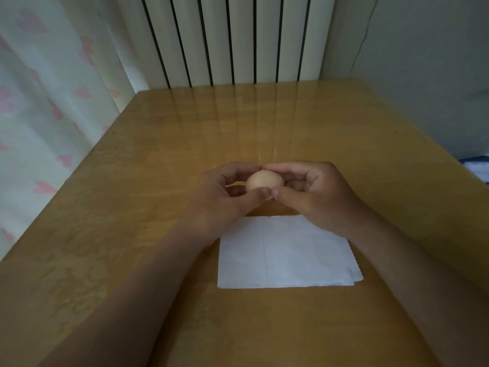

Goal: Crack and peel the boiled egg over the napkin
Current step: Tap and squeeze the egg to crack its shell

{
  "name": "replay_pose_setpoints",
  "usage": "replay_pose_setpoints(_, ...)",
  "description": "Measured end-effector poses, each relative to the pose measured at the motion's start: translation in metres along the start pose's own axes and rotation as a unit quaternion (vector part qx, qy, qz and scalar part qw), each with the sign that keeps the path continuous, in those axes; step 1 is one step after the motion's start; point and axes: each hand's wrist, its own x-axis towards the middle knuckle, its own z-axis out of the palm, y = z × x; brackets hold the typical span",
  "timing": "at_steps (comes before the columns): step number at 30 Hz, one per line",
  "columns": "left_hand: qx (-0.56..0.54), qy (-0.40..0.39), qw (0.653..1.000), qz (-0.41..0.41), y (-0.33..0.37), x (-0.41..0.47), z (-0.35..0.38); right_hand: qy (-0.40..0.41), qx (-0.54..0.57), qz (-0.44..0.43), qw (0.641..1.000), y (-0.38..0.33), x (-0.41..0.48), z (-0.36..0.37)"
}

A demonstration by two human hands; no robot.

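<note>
A pale brown boiled egg (263, 182) is held between both hands, just beyond the far edge of the white napkin (287, 254), which lies flat on the wooden table (132, 207). My left hand (219, 201) grips the egg from the left, thumb on its near side and fingers curled over the top. From the right, my right hand (315, 197) holds it the same way, and the two thumbs almost meet below the egg. The shell looks smooth and whole on the side I see; its underside is hidden by my fingers.
A white ribbed radiator (227, 41) stands behind the table's far edge. A curtain with pink hearts (45, 102) hangs along the left side. A blue and white object (476, 168) peeks in at the right edge.
</note>
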Motion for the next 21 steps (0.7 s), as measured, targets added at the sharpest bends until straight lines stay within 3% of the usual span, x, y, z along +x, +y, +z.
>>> replay_pose_setpoints(10, -0.015, 0.010, 1.000, 0.013, 0.0012, -0.0014, 0.0029, 0.005, -0.025, -0.046, 0.999, -0.0030, -0.0018, 0.0050)
replay_pose_setpoints(16, -0.028, -0.010, 0.999, 0.025, -0.0005, -0.0021, -0.0006, -0.028, -0.008, -0.013, 0.999, -0.0020, -0.0023, -0.0003)
replay_pose_setpoints(21, 0.005, -0.014, 0.997, 0.081, -0.0017, -0.0018, -0.0010, -0.027, 0.035, 0.004, 0.999, 0.0002, -0.0006, -0.0025)
